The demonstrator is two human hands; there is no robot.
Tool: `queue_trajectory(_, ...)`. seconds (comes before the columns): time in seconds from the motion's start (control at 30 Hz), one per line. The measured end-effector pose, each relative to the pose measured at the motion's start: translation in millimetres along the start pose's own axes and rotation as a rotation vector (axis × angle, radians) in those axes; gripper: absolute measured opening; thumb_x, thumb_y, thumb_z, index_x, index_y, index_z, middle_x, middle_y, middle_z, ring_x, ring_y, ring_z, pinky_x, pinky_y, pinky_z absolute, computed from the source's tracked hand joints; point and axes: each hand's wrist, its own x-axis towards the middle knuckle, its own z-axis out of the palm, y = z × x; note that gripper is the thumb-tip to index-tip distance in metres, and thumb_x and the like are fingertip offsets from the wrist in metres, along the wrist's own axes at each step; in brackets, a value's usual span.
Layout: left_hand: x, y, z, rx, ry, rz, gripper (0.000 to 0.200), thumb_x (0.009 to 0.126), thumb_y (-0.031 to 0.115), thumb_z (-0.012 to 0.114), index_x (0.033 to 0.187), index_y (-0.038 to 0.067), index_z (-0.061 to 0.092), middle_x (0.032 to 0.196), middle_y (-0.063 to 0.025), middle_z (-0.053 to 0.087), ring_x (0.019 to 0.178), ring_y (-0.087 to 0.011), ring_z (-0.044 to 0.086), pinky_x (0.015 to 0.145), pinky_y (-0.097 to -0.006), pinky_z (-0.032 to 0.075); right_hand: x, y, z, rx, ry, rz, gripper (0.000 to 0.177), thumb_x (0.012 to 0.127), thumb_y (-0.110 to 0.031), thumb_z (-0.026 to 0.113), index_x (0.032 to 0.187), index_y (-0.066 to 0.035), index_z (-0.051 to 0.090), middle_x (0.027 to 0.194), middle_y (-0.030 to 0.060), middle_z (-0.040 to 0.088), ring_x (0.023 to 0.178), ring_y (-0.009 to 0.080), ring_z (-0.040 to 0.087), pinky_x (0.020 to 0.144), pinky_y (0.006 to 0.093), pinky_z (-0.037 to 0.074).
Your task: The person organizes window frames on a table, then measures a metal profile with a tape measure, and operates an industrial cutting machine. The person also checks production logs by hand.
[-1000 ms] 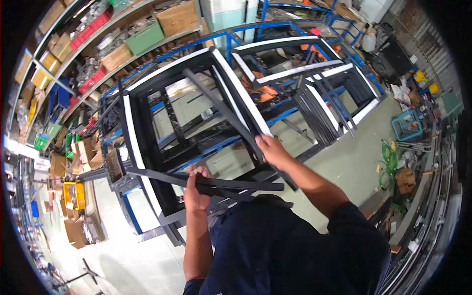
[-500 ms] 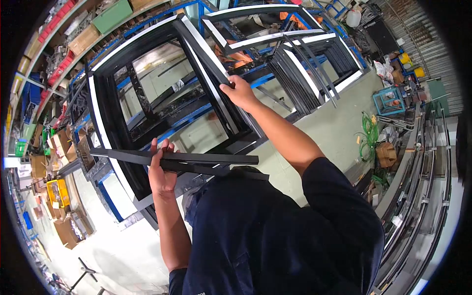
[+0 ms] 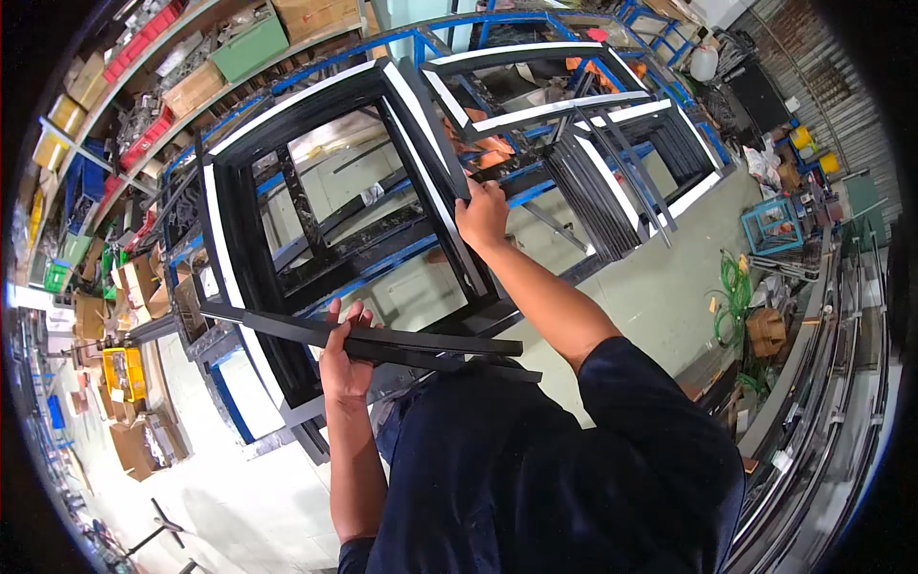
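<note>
The left hand (image 3: pixel 344 362) is closed around a bundle of long black metal strips (image 3: pixel 430 342), held level close to the body. Beyond it, the right hand (image 3: pixel 483 215) grips the right-side bar of the large black-and-white rectangular metal frame (image 3: pixel 225 230). Well left of the left hand is a yellow plastic crate (image 3: pixel 124 373); its contents are too small to tell.

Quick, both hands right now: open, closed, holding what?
Left hand: closed around a bundle of black strips.
Right hand: closed on a long black strip against the window frame.
</note>
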Motion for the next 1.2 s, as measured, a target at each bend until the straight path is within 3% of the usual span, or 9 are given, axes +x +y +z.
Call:
queue_trajectory(0.2,2.2,3.3,1.4,0.017,-0.019,0.017,0.046,0.101,0.008,0.050,0.147,0.016,0.050,0.127,-0.0115,0.068,0.116,-0.0270,0.065,0.105,-0.0515,0.051,-3.0,-6.5,-7.9,-0.134,-0.094,-0.052,0.049,0.086,-0.021,0.078,0.132,-0.010,0.067,0.116,0.0124,0.060,0.112,0.0343,0.059,0.090,0.0512,0.048)
queue_trajectory(0.3,5.3,3.7,-1.4,-0.030,-0.047,0.018,0.053,0.098,0.006,0.054,0.150,0.014,0.046,0.130,-0.0169,0.066,0.119,-0.0305,0.064,0.104,-0.0544,0.052,-2.4,-5.0,-4.9,-0.104,-0.038,-0.051,0.048,0.083,-0.018,0.081,0.129,-0.009,0.071,0.110,0.0130,0.063,0.109,0.0350,0.061,0.088,0.0524,0.049)
queue_trajectory(0.53,6.0,2.9,2.8,-0.038,-0.099,-0.012,0.062,0.091,0.004,0.051,0.152,0.010,0.046,0.137,-0.0162,0.064,0.128,-0.0324,0.061,0.110,-0.0546,0.048,-2.3,-7.9,-6.7,-0.146,-0.101,-0.011,0.051,0.086,-0.020,0.077,0.136,-0.014,0.067,0.116,0.0119,0.061,0.114,0.0344,0.059,0.091,0.0518,0.048)
queue_trajectory(0.67,2.2,5.5,15.2,0.032,-0.141,0.015,0.073,0.088,0.004,0.052,0.158,0.001,0.031,0.148,-0.0199,0.054,0.134,-0.0328,0.057,0.113,-0.0563,0.045,-3.9,-7.8,-6.0,-0.134,-0.082,-0.017,0.051,0.086,-0.020,0.077,0.135,-0.013,0.067,0.116,0.0117,0.061,0.115,0.0350,0.059,0.092,0.0526,0.048)
queue_trajectory(0.97,-2.3,3.4,18.2,0.008,-0.126,0.058,0.070,0.088,0.002,0.051,0.156,0.001,0.036,0.148,-0.0230,0.054,0.137,-0.0355,0.055,0.115,-0.0534,0.045,-4.5,-5.8,-5.2,-0.104,-0.079,-0.021,0.052,0.086,-0.020,0.077,0.136,-0.013,0.066,0.118,0.0124,0.060,0.116,0.0356,0.058,0.092,0.0538,0.047)
queue_trajectory(1.0,-2.6,3.2,17.2,0.011,-0.123,0.057,0.070,0.088,0.001,0.051,0.156,0.001,0.035,0.148,-0.0234,0.054,0.137,-0.0357,0.055,0.114,-0.0527,0.046,-5.9,-6.0,-4.3,-0.122,0.012,-0.062,0.050,0.082,-0.019,0.081,0.131,-0.011,0.070,0.110,0.0141,0.063,0.108,0.0374,0.062,0.088,0.0522,0.050)
queue_trajectory(1.1,-1.6,2.6,11.8,-0.016,-0.140,0.042,0.074,0.088,0.003,0.058,0.156,0.002,0.032,0.151,-0.0216,0.051,0.135,-0.0342,0.055,0.114,-0.0544,0.046,-1.6,-2.8,-5.7,-0.124,-0.055,-0.070,0.048,0.084,-0.018,0.078,0.130,-0.012,0.067,0.114,0.0146,0.062,0.107,0.0370,0.062,0.086,0.0518,0.051)
queue_trajectory(1.2,-3.8,6.1,11.7,0.017,-0.146,0.048,0.073,0.090,0.002,0.055,0.158,0.002,0.031,0.155,-0.0218,0.049,0.137,-0.0333,0.056,0.114,-0.0536,0.046,3.1,-13.4,-16.2,-0.047,-0.005,-0.163,0.044,0.084,-0.016,0.077,0.127,-0.009,0.067,0.113,0.0160,0.062,0.102,0.0368,0.066,0.082,0.0515,0.054)
